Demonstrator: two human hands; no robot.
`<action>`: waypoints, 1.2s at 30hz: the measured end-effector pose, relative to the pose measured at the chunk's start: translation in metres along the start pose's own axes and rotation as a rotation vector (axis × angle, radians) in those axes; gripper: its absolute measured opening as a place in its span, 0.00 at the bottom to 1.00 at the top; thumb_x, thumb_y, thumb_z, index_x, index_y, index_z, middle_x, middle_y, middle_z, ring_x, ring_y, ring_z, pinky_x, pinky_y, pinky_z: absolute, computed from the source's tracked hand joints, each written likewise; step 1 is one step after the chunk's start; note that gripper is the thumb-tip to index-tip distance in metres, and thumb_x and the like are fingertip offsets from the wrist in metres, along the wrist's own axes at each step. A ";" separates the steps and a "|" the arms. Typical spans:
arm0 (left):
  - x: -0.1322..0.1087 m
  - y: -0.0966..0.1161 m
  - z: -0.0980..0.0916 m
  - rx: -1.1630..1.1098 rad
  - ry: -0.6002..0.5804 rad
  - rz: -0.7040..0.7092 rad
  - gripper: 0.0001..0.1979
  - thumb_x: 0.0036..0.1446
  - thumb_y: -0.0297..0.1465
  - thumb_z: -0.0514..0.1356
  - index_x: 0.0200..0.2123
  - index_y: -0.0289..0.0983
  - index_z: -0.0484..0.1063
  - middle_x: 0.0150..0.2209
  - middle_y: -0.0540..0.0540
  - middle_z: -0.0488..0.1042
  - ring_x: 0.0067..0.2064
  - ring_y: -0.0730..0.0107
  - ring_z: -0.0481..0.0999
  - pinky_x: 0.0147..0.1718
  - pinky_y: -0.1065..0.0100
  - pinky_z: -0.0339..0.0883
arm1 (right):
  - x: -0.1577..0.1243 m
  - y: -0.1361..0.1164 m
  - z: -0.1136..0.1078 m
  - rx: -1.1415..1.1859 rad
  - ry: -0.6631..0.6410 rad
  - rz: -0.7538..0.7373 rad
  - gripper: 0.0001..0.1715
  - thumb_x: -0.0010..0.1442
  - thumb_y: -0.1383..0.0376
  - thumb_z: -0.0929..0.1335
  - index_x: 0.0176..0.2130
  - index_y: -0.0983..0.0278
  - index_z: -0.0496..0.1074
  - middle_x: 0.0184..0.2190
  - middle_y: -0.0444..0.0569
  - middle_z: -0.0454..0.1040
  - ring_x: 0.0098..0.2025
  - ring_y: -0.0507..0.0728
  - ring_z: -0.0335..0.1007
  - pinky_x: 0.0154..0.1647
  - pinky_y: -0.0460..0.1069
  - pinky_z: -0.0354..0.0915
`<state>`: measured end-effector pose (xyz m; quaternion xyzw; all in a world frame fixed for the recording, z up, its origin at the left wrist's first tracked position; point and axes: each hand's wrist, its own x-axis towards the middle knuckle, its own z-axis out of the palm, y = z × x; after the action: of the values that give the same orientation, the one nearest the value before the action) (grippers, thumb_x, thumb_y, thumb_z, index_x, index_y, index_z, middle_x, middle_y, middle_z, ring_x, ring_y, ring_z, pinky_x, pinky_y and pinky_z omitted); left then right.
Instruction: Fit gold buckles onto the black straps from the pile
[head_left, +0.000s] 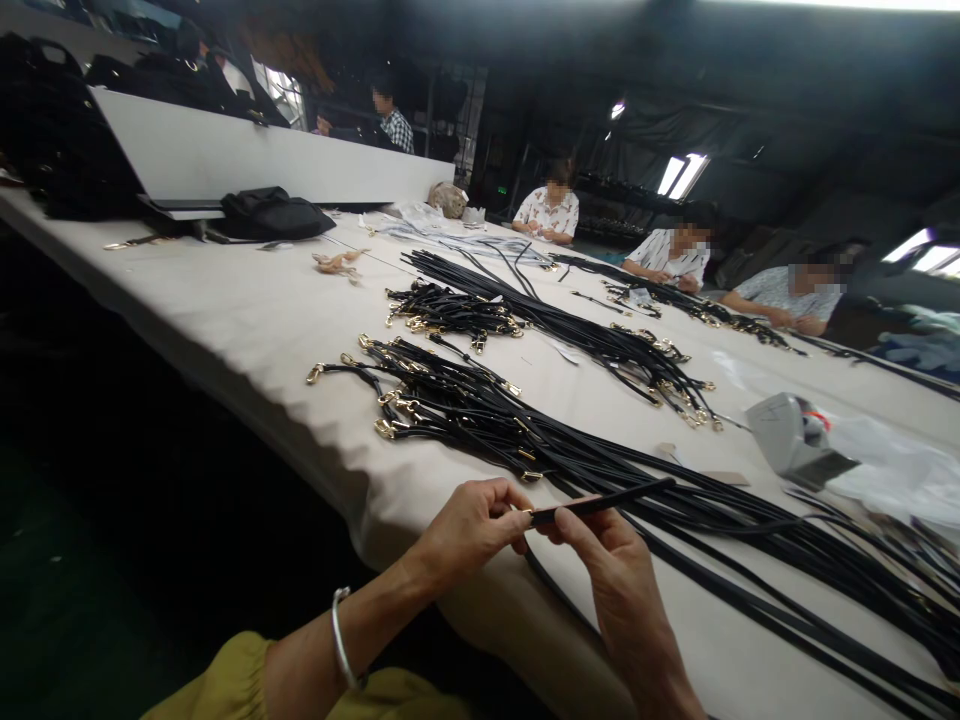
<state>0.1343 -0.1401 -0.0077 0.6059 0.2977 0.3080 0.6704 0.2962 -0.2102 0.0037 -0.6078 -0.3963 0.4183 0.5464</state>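
Above the near table edge, my left hand [480, 520] pinches one end of a black strap [600, 503], where a bit of gold metal shows between the fingertips. Close beside it, my right hand [611, 560] grips the same strap between thumb and fingers. The strap's free end points up to the right, and a thin black length hangs below the hands. Just beyond my hands lies a large pile of long black straps [555, 440] with gold clasps, running off to the right.
A second strap bundle [540, 315] and a heap of short clasped straps [442, 310] lie farther back. At right stand a grey-white box [795, 440] and clear plastic [892, 460]. A black bag [274, 213] lies at back left. Several people sit across the table.
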 end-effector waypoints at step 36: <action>-0.001 0.020 -0.018 0.173 0.055 0.232 0.06 0.52 0.28 0.65 0.36 0.36 0.79 0.34 0.48 0.78 0.36 0.67 0.75 0.35 0.72 0.65 | 0.026 -0.069 0.042 -0.102 -0.326 -0.228 0.27 0.62 0.45 0.64 0.47 0.60 0.77 0.40 0.51 0.78 0.46 0.61 0.73 0.51 0.53 0.66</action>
<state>0.1185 -0.1283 0.0109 0.6830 0.2693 0.3733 0.5670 0.2639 -0.1652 0.0684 -0.5103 -0.5662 0.4260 0.4873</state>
